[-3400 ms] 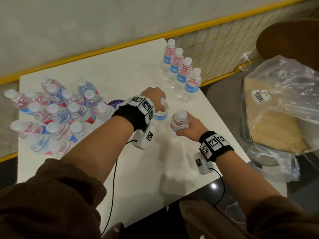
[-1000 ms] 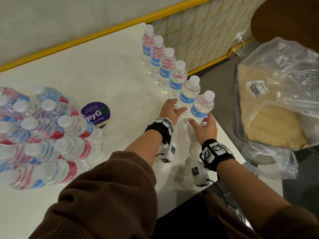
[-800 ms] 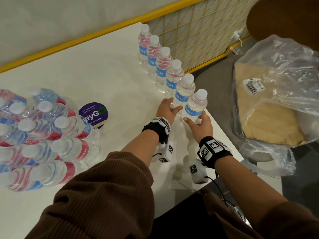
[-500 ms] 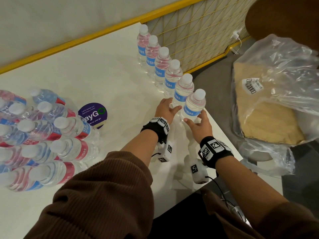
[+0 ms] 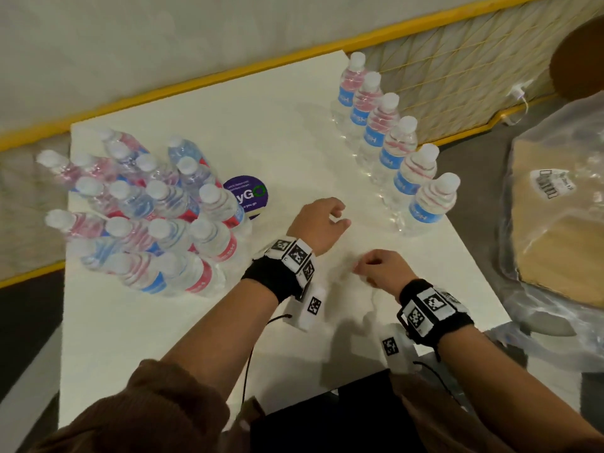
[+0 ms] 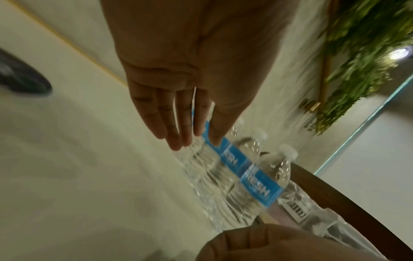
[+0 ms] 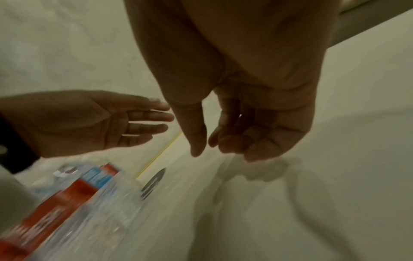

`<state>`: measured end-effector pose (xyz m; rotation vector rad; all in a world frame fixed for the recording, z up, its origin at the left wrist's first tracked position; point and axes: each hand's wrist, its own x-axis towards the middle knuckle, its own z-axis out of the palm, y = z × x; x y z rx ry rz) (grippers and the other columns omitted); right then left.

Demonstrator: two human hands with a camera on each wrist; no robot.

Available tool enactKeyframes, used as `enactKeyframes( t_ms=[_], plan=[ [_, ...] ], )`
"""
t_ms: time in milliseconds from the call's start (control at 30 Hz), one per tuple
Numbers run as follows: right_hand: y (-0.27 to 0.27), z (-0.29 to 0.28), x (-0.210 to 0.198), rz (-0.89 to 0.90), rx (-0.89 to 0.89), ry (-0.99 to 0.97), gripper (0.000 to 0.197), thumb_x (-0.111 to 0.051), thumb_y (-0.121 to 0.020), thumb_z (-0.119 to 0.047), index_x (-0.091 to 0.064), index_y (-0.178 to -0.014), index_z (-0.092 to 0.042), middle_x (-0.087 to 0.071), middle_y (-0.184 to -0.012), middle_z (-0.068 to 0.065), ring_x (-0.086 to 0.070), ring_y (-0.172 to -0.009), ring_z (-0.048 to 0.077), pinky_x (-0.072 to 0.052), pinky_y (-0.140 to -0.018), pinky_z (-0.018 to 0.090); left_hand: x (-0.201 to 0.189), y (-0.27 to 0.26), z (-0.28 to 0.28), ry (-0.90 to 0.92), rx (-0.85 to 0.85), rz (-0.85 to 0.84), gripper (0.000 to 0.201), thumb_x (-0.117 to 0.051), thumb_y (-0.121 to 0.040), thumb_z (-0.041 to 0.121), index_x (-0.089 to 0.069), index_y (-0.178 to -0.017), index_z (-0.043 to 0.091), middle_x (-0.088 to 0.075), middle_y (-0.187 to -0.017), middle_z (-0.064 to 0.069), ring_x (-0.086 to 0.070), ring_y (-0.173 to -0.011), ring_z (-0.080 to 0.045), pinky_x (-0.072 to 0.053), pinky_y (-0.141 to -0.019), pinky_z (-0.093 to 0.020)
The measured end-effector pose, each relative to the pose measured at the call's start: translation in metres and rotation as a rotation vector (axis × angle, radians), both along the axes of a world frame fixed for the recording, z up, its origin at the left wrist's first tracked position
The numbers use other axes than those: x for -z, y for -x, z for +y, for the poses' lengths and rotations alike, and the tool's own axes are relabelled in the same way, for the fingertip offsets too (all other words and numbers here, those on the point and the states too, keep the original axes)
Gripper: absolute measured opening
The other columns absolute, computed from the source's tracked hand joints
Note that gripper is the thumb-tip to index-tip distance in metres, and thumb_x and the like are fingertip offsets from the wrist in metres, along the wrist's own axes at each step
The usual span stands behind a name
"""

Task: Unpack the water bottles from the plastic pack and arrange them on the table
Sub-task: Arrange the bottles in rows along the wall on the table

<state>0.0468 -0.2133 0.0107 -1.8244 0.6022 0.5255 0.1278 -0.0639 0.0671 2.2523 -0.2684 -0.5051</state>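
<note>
Both hands are empty right now. The left hand (image 5: 316, 223) hangs over the white table (image 5: 183, 328) with fingers out and relaxed, and the right hand (image 5: 380, 269) is just beside it, fingers loosely curled around nothing. Six water bottles (image 5: 403, 158) stand upright in a line off to the right of the hands, along the table edge, the closest one near the left fingertips. The plastic pack (image 5: 143, 217) with the rest of the bottles sits to the left, with a purple round sticker (image 5: 250, 195) next to it.

Clear glossy plastic bottles (image 5: 428, 204) stand on a smooth white table (image 5: 183, 338).
</note>
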Motion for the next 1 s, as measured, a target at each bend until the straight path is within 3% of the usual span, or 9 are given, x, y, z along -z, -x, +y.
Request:
enactKeyframes(
  t_ms=[133,300,400,533,633,733,900,1000],
  plan=[
    [-0.016,0.073,-0.015,-0.075,-0.259,0.088,0.022,-0.074,-0.077,-0.022,-0.062,-0.093,-0.015,-0.059,-0.083,0.001,-0.057,-0.076,0.018,-0.046,-0.070,0.029,-0.036,0.016,0.068,-0.136,-0.029,-0.115,0.031,-0.060,-0.089,0.026,-0.059,-0.118,0.015,-0.062,-0.114,0.000,-0.061,-0.099,-0.018,-0.049,-0.092,-0.036],
    [-0.028,0.169,-0.034,-0.257,-0.402,0.075,0.064,-0.079,-0.073,-0.023,-0.045,-0.127,-0.015,-0.047,-0.121,0.009,-0.051,-0.102,0.020,-0.044,-0.087,0.030,-0.068,0.020,0.141,-0.324,-0.118,-0.311,0.031,-0.059,-0.087,0.023,-0.061,-0.117,0.014,-0.054,-0.125,-0.008,-0.048,-0.118,-0.030,-0.043,-0.098,-0.041],
    [-0.025,0.201,-0.040,-0.299,-0.400,0.041,0.079,-0.083,-0.069,-0.018,-0.036,-0.131,-0.009,-0.044,-0.124,0.009,-0.046,-0.104,0.017,-0.042,-0.088,0.029,-0.077,0.021,0.167,-0.421,-0.122,-0.334,0.031,-0.057,-0.088,0.024,-0.060,-0.118,0.017,-0.049,-0.128,-0.005,-0.041,-0.121,-0.029,-0.042,-0.097,-0.039],
    [-0.014,0.216,-0.037,-0.270,-0.339,0.146,0.071,-0.082,-0.069,-0.032,-0.041,-0.121,-0.008,-0.051,-0.119,0.007,-0.047,-0.095,0.016,-0.038,-0.078,0.026,-0.078,0.017,0.185,-0.396,-0.017,-0.190,0.032,-0.058,-0.086,0.023,-0.060,-0.117,0.017,-0.055,-0.125,-0.007,-0.054,-0.114,-0.027,-0.046,-0.095,-0.040],
    [-0.001,0.228,-0.037,-0.236,-0.512,0.241,0.071,-0.075,-0.074,-0.045,-0.044,-0.127,-0.009,-0.054,-0.126,0.007,-0.054,-0.107,0.022,-0.043,-0.088,0.029,-0.077,0.014,0.189,-0.435,0.078,-0.113,0.034,-0.056,-0.086,0.017,-0.056,-0.120,0.016,-0.059,-0.122,-0.008,-0.055,-0.111,-0.027,-0.047,-0.093,-0.042],
    [0.009,0.243,-0.046,-0.283,-0.593,0.207,0.077,-0.070,-0.079,-0.042,-0.034,-0.140,-0.014,-0.049,-0.136,0.008,-0.050,-0.122,0.027,-0.042,-0.100,0.034,-0.076,0.013,0.188,-0.476,0.115,-0.131,0.032,-0.054,-0.088,0.013,-0.056,-0.119,0.014,-0.061,-0.120,-0.008,-0.056,-0.109,-0.027,-0.047,-0.091,-0.037],
    [0.014,0.257,-0.049,-0.283,-0.466,0.252,0.059,-0.062,-0.084,-0.030,-0.037,-0.134,-0.011,-0.060,-0.118,0.013,-0.059,-0.106,0.031,-0.046,-0.081,0.032,-0.080,0.006,0.181,-0.534,0.129,-0.169,0.029,-0.058,-0.089,0.017,-0.057,-0.116,0.008,-0.060,-0.120,-0.011,-0.056,-0.110,-0.028,-0.043,-0.089,-0.033],
    [0.016,0.253,-0.048,-0.315,-0.464,0.264,0.046,-0.059,-0.087,-0.028,-0.047,-0.126,-0.009,-0.061,-0.117,0.014,-0.058,-0.107,0.032,-0.046,-0.085,0.033,-0.081,0.004,0.171,-0.549,0.130,-0.137,0.035,-0.061,-0.088,0.023,-0.055,-0.118,0.006,-0.058,-0.121,-0.012,-0.054,-0.113,-0.029,-0.043,-0.091,-0.034]
  ],
)
